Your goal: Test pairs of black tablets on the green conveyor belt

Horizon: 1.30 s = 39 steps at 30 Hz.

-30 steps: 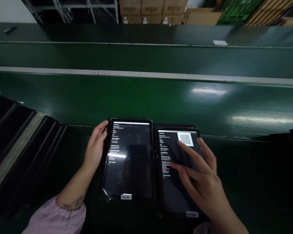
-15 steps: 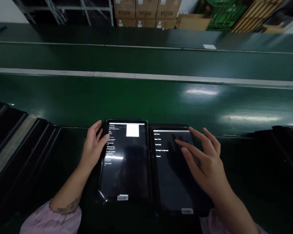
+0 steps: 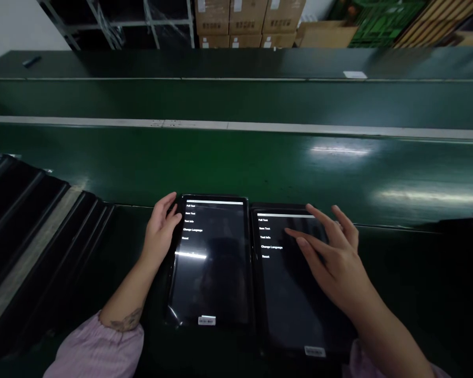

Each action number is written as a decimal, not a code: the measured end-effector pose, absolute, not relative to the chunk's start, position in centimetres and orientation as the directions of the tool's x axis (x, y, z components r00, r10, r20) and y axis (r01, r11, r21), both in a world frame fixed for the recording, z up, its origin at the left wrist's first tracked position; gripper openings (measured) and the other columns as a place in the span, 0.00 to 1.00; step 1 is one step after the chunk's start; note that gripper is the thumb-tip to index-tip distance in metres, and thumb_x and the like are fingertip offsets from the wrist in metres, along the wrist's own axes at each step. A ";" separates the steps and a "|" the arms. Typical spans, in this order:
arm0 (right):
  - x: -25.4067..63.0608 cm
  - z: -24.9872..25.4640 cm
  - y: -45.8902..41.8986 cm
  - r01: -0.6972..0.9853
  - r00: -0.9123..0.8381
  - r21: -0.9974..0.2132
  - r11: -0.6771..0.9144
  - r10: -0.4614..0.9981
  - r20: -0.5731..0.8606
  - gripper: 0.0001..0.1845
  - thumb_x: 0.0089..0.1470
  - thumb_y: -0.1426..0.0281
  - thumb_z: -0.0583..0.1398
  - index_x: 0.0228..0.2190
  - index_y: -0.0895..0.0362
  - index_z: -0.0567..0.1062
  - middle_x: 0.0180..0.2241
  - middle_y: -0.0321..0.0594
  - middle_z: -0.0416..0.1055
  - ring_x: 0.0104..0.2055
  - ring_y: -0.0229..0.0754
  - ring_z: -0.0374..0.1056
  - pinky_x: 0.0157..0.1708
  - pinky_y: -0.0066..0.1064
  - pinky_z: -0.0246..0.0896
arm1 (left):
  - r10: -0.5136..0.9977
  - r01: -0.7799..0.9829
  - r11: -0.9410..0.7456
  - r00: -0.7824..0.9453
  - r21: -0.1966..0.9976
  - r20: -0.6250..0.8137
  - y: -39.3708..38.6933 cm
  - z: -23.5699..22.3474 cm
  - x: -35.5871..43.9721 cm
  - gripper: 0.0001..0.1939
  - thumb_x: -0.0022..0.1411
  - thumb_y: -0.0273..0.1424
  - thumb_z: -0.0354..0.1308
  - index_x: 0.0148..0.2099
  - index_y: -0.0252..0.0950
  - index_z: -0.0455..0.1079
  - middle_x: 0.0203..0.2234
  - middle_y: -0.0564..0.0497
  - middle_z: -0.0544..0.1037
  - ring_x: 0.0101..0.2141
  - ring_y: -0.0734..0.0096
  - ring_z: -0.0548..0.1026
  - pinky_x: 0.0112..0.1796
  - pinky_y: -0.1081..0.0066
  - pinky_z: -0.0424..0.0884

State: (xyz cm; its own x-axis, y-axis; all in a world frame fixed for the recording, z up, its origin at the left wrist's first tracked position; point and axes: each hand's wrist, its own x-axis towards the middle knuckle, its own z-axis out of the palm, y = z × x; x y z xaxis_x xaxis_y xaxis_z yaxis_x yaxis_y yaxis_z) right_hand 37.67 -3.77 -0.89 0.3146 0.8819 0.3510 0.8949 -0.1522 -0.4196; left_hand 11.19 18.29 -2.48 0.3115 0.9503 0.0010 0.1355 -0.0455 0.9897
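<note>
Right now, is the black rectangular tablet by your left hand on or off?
On: the black rectangular tablet shows white menu words, like Full Test.

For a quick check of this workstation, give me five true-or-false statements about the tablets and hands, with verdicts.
The left hand lies against the upper left edge of the left tablet: true.
The right tablet displays a QR code: false, it shows a text menu, from Full Test to Reset.
Both tablets show the same menu: true.
The right hand holds a screwdriver: false, it is empty, fingers spread over the screen.
Cardboard boxes are stacked beyond the green bench: true.
</note>
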 end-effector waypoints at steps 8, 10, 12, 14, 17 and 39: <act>37.2 0.0 -4.6 0.846 0.436 -0.490 -0.212 0.804 0.405 0.19 0.70 0.62 0.52 0.47 0.52 0.81 0.63 0.47 0.64 0.70 0.65 0.49 0.60 0.65 0.56 | 0.973 0.201 -0.003 0.225 0.980 -0.044 18.3 -3.0 12.0 0.23 0.58 0.32 0.65 0.56 0.39 0.70 0.62 0.42 0.70 0.64 0.54 0.66 0.66 0.52 0.58; 36.9 0.1 -4.8 0.835 0.454 -0.504 -0.222 0.796 0.401 0.19 0.69 0.63 0.52 0.47 0.52 0.81 0.62 0.47 0.65 0.69 0.63 0.51 0.59 0.62 0.58 | 0.980 0.208 -0.013 0.199 0.978 -0.029 18.4 -3.2 12.3 0.24 0.56 0.32 0.68 0.56 0.39 0.71 0.61 0.42 0.70 0.64 0.54 0.66 0.66 0.53 0.57; 36.6 0.2 -4.9 0.832 0.452 -0.512 -0.215 0.798 0.398 0.18 0.70 0.63 0.52 0.47 0.52 0.81 0.62 0.46 0.66 0.69 0.61 0.52 0.59 0.60 0.59 | 0.981 0.192 -0.024 0.191 0.981 -0.014 18.5 -3.3 12.4 0.25 0.54 0.31 0.70 0.55 0.38 0.72 0.60 0.42 0.70 0.64 0.55 0.66 0.67 0.55 0.56; 36.4 0.2 -4.9 0.828 0.451 -0.521 -0.209 0.800 0.396 0.19 0.70 0.63 0.52 0.47 0.52 0.81 0.62 0.45 0.66 0.69 0.60 0.53 0.59 0.59 0.60 | 0.979 0.143 -0.018 0.204 0.990 -0.012 18.5 -3.1 12.2 0.24 0.54 0.30 0.69 0.54 0.39 0.72 0.60 0.42 0.71 0.64 0.56 0.65 0.67 0.56 0.55; 36.3 0.1 -5.0 0.816 0.464 -0.538 -0.209 0.793 0.395 0.19 0.70 0.63 0.52 0.47 0.53 0.81 0.62 0.45 0.66 0.68 0.59 0.53 0.59 0.59 0.61 | 0.974 0.032 0.017 0.226 0.999 -0.024 18.5 -2.7 11.3 0.19 0.60 0.33 0.63 0.54 0.41 0.72 0.60 0.44 0.72 0.64 0.57 0.65 0.66 0.55 0.58; 37.2 -1.1 -6.3 0.753 0.525 -0.623 -0.210 0.762 0.378 0.16 0.69 0.64 0.53 0.48 0.48 0.80 0.58 0.41 0.70 0.64 0.56 0.61 0.58 0.57 0.63 | 0.897 0.056 0.061 0.436 0.997 -0.079 17.5 -2.5 10.1 0.34 0.51 0.27 0.69 0.60 0.43 0.67 0.66 0.45 0.66 0.68 0.57 0.57 0.69 0.53 0.48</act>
State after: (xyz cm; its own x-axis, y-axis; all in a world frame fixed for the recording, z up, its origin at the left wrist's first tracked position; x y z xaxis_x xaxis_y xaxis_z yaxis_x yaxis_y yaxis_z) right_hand 37.16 -6.31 -1.08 0.5254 0.7622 0.3780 0.7534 -0.2104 -0.6230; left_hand 10.10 17.50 -2.47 0.4355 0.8967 -0.0788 0.0556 0.0606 0.9966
